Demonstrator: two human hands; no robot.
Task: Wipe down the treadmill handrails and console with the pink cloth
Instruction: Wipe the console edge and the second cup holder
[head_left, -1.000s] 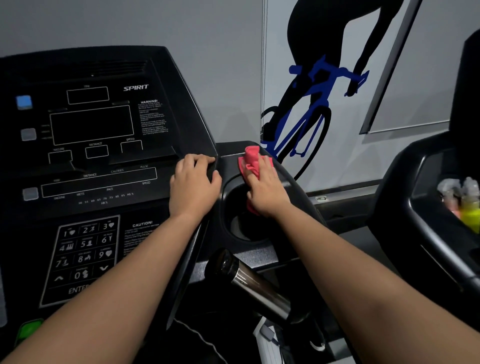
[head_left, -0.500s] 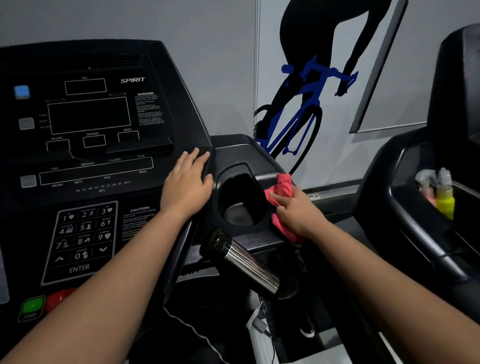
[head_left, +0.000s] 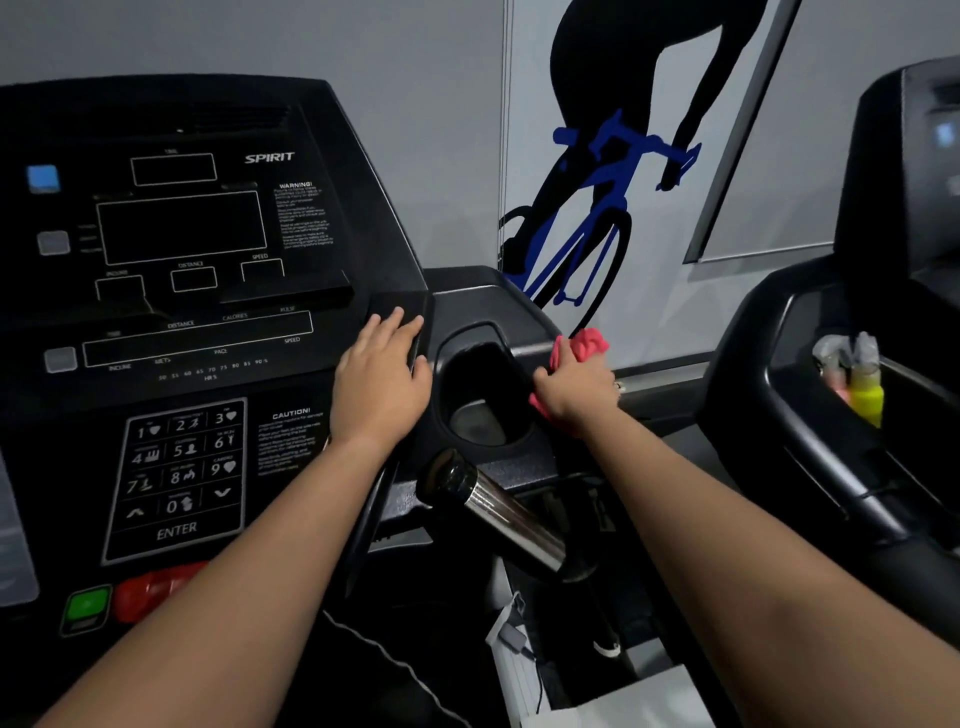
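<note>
Pink cloth (head_left: 581, 346), bunched in the gripping right hand (head_left: 576, 387), should press firmly along the cupholder rim (head_left: 511, 347) beside the flat, open left hand (head_left: 381, 379).

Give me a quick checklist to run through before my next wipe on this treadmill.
1. The right hand holds the crumpled pink cloth: ok.
2. The cloth touches the right rim of the round black cup holder: ok.
3. The left hand lies flat on the black console at its right edge, off the number keypad: ok.
4. The shiny metal handrail tube is free of hands: ok.
5. The tube is already wiped: cannot tell.
6. The cloth is damp enough: cannot tell.
</note>
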